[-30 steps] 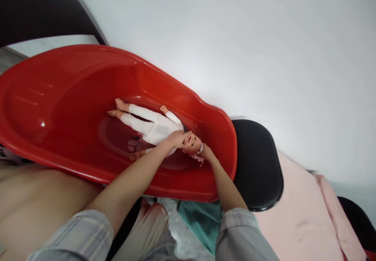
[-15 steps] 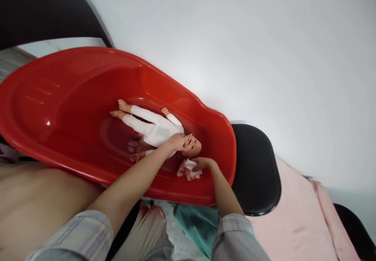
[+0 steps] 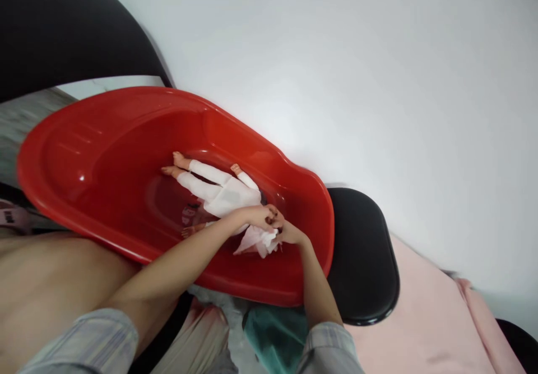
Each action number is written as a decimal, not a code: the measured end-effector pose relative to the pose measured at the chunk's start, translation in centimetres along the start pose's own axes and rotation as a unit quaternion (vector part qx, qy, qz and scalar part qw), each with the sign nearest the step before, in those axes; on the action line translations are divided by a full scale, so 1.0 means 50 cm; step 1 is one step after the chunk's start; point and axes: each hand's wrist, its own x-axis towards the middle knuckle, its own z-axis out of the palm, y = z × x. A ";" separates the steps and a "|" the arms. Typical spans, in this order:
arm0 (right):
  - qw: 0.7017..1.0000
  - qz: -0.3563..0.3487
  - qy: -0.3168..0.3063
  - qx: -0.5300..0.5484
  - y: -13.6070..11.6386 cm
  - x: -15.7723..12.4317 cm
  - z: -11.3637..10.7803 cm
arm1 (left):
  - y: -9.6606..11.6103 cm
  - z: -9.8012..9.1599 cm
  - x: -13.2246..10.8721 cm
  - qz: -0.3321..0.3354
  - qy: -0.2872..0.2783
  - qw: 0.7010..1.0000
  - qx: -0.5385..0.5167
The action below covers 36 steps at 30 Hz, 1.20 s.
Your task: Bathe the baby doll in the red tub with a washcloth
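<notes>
Left hand point(image 3: 261, 216) lies over the head of the doll point(image 3: 225, 193), fingers curled around it so that the face is hidden. Right hand point(image 3: 291, 232) meets the left just beside the head, at centre frame, and is closed on a pale, crumpled cloth point(image 3: 257, 241) that hangs below both hands against the doll's shoulder. The doll, in a white suit, lies on its back in the bottom of the red tub point(image 3: 84, 155), bare feet towards the left of the frame and head towards the tub's narrow right end. Both forearms reach in over the tub's near rim from the lower edge of the frame. A black seat point(image 3: 363, 256) adjoins the tub at right. Pink bedding point(image 3: 424, 318) fills the lower right, and a teal fabric point(image 3: 275, 335) shows below the tub.
</notes>
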 end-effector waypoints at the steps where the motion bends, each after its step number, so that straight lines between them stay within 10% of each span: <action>1: 1.000 -0.023 -0.003 0.016 -0.002 0.001 0.002 | -0.010 0.003 -0.001 -0.018 -0.028 0.999 0.007; 7: 0.993 -0.045 -0.030 0.102 0.002 0.008 0.006 | -0.037 -0.003 -0.009 -0.081 -0.130 0.987 0.037; 12: 0.983 -0.018 0.151 0.098 0.008 -0.001 -0.002 | -0.036 -0.044 -0.034 -0.162 -0.096 0.981 0.053; 16: 0.962 0.036 0.267 0.031 -0.006 -0.022 0.002 | -0.041 -0.078 -0.052 -0.223 -0.011 0.972 0.071; 22: 0.946 0.138 0.196 -0.219 -0.054 -0.007 0.036 | -0.017 -0.095 -0.066 -0.220 0.245 0.941 0.083; 29: 0.934 0.173 0.243 -0.197 -0.003 0.071 0.059 | -0.015 -0.045 -0.045 -0.211 0.345 0.893 0.195; 36: 0.920 0.158 0.257 -0.249 0.043 0.091 0.074 | -0.068 0.038 0.029 -0.145 0.307 0.929 0.149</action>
